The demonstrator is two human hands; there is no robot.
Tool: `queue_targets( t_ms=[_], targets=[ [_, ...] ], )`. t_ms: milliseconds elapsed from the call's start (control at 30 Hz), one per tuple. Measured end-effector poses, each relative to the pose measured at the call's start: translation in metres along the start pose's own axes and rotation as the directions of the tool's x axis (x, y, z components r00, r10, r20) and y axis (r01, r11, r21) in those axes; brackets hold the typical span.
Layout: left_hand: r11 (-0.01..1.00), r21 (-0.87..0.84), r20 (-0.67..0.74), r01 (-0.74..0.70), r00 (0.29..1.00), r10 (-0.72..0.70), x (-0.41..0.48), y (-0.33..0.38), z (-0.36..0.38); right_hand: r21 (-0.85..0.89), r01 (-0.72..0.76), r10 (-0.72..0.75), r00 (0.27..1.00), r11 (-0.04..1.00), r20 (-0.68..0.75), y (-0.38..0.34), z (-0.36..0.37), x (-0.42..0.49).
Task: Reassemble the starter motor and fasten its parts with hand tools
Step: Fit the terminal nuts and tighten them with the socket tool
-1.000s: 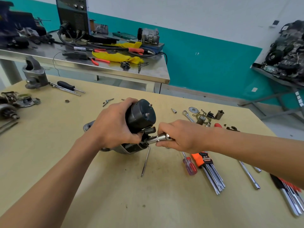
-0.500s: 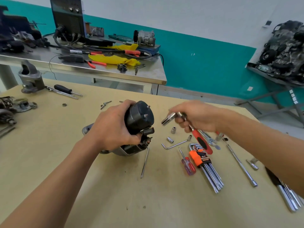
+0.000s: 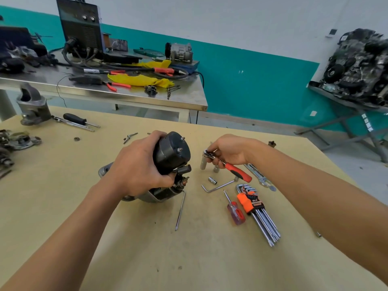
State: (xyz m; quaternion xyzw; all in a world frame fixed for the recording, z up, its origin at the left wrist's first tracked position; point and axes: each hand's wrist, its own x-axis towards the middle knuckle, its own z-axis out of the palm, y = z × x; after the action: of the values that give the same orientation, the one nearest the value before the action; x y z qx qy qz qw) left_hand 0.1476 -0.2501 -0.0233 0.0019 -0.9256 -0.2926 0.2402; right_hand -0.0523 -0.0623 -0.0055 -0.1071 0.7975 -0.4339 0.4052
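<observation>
My left hand (image 3: 138, 166) is wrapped round the black barrel of the starter motor (image 3: 172, 152), fingers curled over the far side and thumb near the terminal block. The motor sits mid-table (image 3: 63, 206), propped at a tilt: grey nose housing down toward 8 o'clock, round end cap with its two studs lifted toward 1 o'clock.

At 3 o'clock from the motor, and apart from it, my right hand (image 3: 228, 151) pinches the head of the ratchet (image 3: 237, 171) between thumb and fingertips. A long socket (image 3: 203, 162) hangs straight down from the head and the red handle trails toward 4 o'clock. I cannot tell whether the socket's tip touches the wood.

I judge this motor to be heavy and rigid, steel and cast metal, smooth on the painted barrel and likely to roll if I let go. The barrel is the place to hold it, palm bearing down, well clear of the small studs and the copper terminal, which look like the parts that could bend or strip.

Around 4 to 5 o'clock lie a loose socket (image 3: 212, 180), a single hex key (image 3: 220, 185), a red screwdriver (image 3: 236, 213) and an orange hex key set (image 3: 252, 203); a long thin rod (image 3: 180, 211) lies at 6 o'clock
</observation>
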Motion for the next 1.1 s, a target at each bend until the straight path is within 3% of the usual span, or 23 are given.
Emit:
queue_targets(
  t_ms=[167,433,533,667,800,1100],
  targets=[
    [1.0,0.001,-0.007,-0.008,1.0,0.008,0.001,0.0,0.0,-0.038,-0.02,0.018,0.999,0.999,-0.044,0.001,0.009,0.008],
    [1.0,0.0,-0.007,-0.003,1.0,0.003,0.001,-0.002,0.001,0.05,0.12,-0.117,0.991,0.991,-0.066,-0.016,-0.029,-0.007],
    [1.0,-0.004,-0.004,-0.009,1.0,0.008,0.001,-0.002,0.001,-0.138,0.146,-0.164,0.978,0.98,-0.132,-0.009,-0.047,-0.008],
    [1.0,-0.007,0.002,-0.005,1.0,0.005,0.001,-0.002,0.001,-0.346,0.126,-0.149,0.988,0.93,-0.039,0.018,-0.051,0.003],
    [1.0,-0.005,-0.007,-0.01,1.0,0.01,0.001,-0.002,0.002,-0.295,0.079,-0.083,0.997,0.952,0.001,0.034,-0.049,0.017],
    [1.0,-0.027,-0.02,-0.01,1.0,0.01,0.002,-0.003,0.002,-0.289,0.089,-0.087,0.996,0.953,0.022,0.037,-0.047,0.024]
  ],
)
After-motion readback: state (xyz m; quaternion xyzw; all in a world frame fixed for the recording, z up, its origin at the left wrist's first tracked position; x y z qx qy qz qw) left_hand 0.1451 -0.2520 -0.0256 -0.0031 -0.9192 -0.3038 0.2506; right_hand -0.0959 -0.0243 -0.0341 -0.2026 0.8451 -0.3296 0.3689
